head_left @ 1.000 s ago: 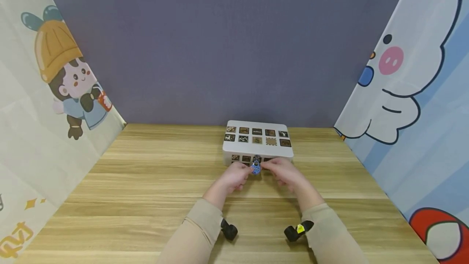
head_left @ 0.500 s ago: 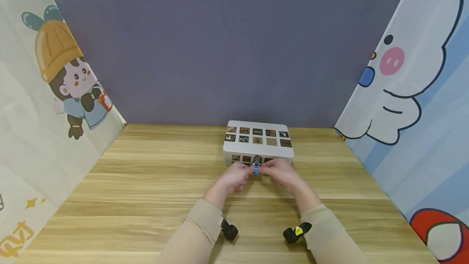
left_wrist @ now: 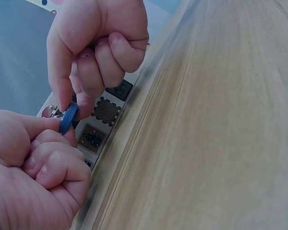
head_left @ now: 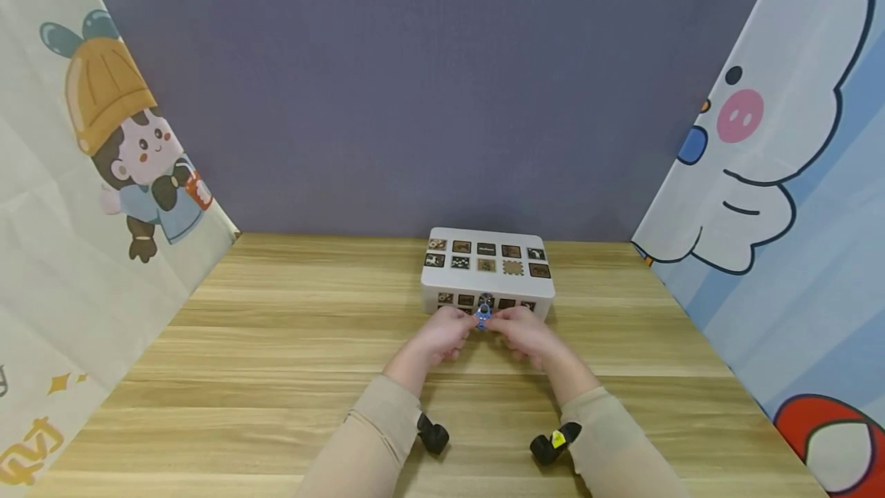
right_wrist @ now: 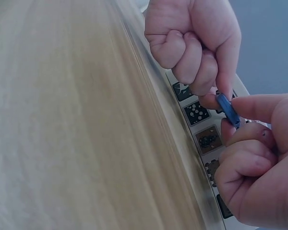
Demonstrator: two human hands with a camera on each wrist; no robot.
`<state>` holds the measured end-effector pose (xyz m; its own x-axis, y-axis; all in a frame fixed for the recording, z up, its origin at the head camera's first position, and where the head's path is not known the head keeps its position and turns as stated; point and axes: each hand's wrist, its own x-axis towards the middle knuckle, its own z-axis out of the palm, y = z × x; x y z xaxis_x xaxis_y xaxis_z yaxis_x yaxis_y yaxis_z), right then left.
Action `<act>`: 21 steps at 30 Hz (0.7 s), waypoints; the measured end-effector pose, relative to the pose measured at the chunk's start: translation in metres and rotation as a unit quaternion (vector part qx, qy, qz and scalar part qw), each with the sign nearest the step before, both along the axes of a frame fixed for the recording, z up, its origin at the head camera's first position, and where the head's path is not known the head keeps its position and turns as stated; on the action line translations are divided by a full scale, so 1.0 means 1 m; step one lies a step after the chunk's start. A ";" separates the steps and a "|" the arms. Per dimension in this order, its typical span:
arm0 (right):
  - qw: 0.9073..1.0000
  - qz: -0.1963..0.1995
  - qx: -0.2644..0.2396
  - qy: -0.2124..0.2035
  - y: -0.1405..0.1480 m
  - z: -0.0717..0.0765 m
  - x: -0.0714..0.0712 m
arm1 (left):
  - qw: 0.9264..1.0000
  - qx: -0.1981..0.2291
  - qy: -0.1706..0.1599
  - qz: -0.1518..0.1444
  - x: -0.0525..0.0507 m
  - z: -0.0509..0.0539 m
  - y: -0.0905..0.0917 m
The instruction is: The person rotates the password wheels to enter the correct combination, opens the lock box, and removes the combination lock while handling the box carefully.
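Note:
A small blue padlock-like piece (head_left: pixel 483 317) is at the front side of a white box (head_left: pixel 484 277) printed with dark square pictures. My left hand (head_left: pixel 445 333) pinches its left edge between thumb and index finger. From the other side my right hand (head_left: pixel 527 333) pinches the same piece. The left wrist view shows the blue piece (left_wrist: pixel 68 118) thin and edge-on, with a bit of silver metal beside it. On both hands the other fingers are curled in. Fingertips cover much of the blue piece (right_wrist: pixel 227 109) in the right wrist view.
The box sits near the back of a wood-grain table (head_left: pixel 311 375), before a grey-blue back panel (head_left: pixel 429 98). Cartoon-printed sheets (head_left: pixel 767 198) stand along both sides. A black wrist camera (head_left: pixel 432 434) is strapped at each sleeve.
My right hand has shifted left and come closer to the blue piece, now pinching it. The left hand keeps its hold in nearly the same place. The box stays put.

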<state>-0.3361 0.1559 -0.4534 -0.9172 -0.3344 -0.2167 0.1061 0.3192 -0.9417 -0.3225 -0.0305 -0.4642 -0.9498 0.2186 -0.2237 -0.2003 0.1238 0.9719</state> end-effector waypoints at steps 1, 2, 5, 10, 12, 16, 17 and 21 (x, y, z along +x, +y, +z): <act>1.000 0.000 -0.002 0.001 0.000 0.000 0.000 | 1.000 0.000 0.001 0.000 0.000 0.000 0.000; 1.000 -0.001 -0.004 0.000 0.000 -0.001 0.000 | 1.000 0.000 0.001 0.000 0.000 -0.001 0.000; 1.000 -0.009 -0.007 -0.003 0.000 -0.001 -0.001 | 1.000 -0.001 0.004 -0.001 -0.001 -0.001 0.001; 1.000 -0.018 -0.003 -0.005 0.000 -0.002 0.000 | 1.000 0.001 0.005 -0.004 0.000 -0.001 0.000; 1.000 -0.018 -0.001 -0.004 0.000 -0.001 0.000 | 1.000 0.002 0.007 -0.005 0.000 -0.001 0.000; 1.000 -0.013 -0.003 -0.004 0.000 -0.001 0.001 | 1.000 0.001 0.009 -0.005 0.000 -0.001 0.000; 1.000 -0.012 -0.004 -0.004 0.000 -0.002 0.001 | 1.000 0.000 0.009 -0.004 0.000 -0.001 0.000; 1.000 -0.008 -0.006 -0.005 0.000 -0.002 0.001 | 1.000 0.001 0.007 -0.002 0.001 0.000 0.000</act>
